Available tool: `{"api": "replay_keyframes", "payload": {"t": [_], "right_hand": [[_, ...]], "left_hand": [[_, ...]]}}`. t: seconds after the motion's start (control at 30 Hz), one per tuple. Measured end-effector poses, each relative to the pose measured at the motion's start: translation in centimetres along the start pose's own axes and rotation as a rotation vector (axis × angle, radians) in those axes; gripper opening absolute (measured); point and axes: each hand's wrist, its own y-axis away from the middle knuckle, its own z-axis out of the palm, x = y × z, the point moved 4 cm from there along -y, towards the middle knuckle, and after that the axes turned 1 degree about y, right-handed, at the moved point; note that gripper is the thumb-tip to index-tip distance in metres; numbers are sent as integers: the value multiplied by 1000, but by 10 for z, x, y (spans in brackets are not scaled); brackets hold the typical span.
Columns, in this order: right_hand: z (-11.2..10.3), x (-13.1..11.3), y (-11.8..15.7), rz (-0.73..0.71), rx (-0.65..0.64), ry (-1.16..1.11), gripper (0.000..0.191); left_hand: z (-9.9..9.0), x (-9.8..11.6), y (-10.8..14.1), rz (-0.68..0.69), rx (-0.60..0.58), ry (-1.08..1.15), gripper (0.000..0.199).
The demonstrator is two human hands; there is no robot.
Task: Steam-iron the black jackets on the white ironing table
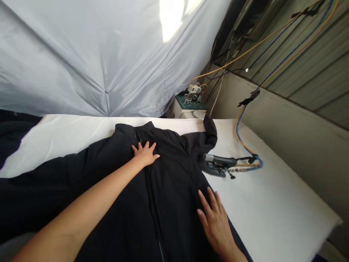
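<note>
A black zip-front jacket (174, 189) lies spread over the white-covered table, its collar toward the far edge. My left hand (145, 154) rests on the upper front beside the zipper, fingers spread. Over the jacket's right-hand side edge lies my right hand (216, 222), open, with its fingers extended on the cloth. A steam iron (218, 164) with a dark handle sits just beyond my right hand, against the jacket near its folded right-hand sleeve (208, 136). Neither hand touches the iron.
Yellow and blue hoses (236, 125) run from the iron up to the right. Behind the white table (272, 203) stands a box-shaped machine with a green top (191, 103). A silvery sheet (81, 58) hangs along the back; a wall (286, 116) borders the right.
</note>
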Motion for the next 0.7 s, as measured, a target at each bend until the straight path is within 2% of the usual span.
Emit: {"api": "replay_keyframes", "payload": {"t": [0.1, 0.17, 0.27, 0.37, 0.43, 0.5, 0.6, 0.7], "right_hand": [[27, 26, -34, -29, -16, 101, 48], [36, 38, -44, -12, -38, 132, 48], [22, 30, -37, 29, -47, 128, 49], [-13, -11, -2, -37, -20, 43, 57], [-27, -43, 34, -190, -54, -40, 63], [-27, -64, 76, -349, -51, -88, 67], [-10, -68, 132, -464, 78, -58, 63], [2, -52, 168, -440, 94, -78, 52]], "left_hand": [[19, 0, -8, 3, -67, -20, 72], [25, 2, -14, -22, -80, -41, 72], [22, 6, -16, -56, -106, -71, 72], [6, 12, 6, 15, -65, -113, 65], [-3, 17, 36, 147, -15, -151, 58], [-1, 22, 76, 298, -12, -161, 53], [22, 19, 132, 429, -42, -137, 61], [47, 10, 163, 436, -8, -148, 66]]}}
